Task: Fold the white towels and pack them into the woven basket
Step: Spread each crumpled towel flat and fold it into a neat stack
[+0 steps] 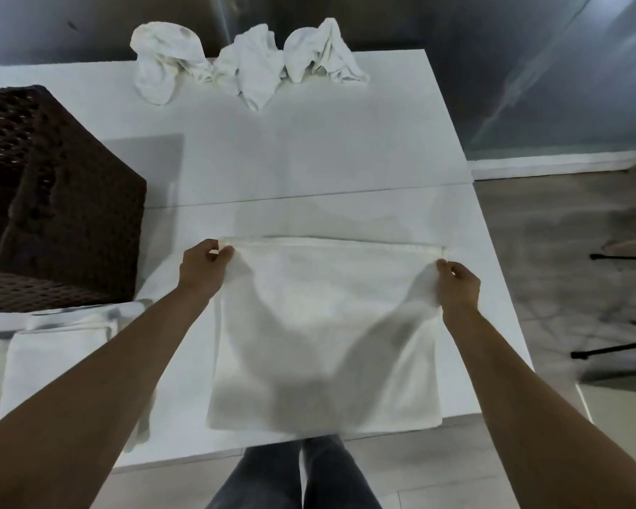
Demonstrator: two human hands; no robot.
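A white towel (327,325) lies spread flat on the white table (309,156), near its front edge. My left hand (204,266) pinches the towel's far left corner. My right hand (458,282) pinches its far right corner. A dark brown woven basket (63,214) stands at the table's left side. A folded white towel (59,358) rests in front of the basket, partly under my left forearm. Three crumpled white towels (246,64) sit in a row along the table's far edge.
The table's right edge runs just beyond my right hand, with grey floor past it. Black tripod legs (617,349) stand on the floor at right. My legs in jeans (302,479) show below the table's front edge.
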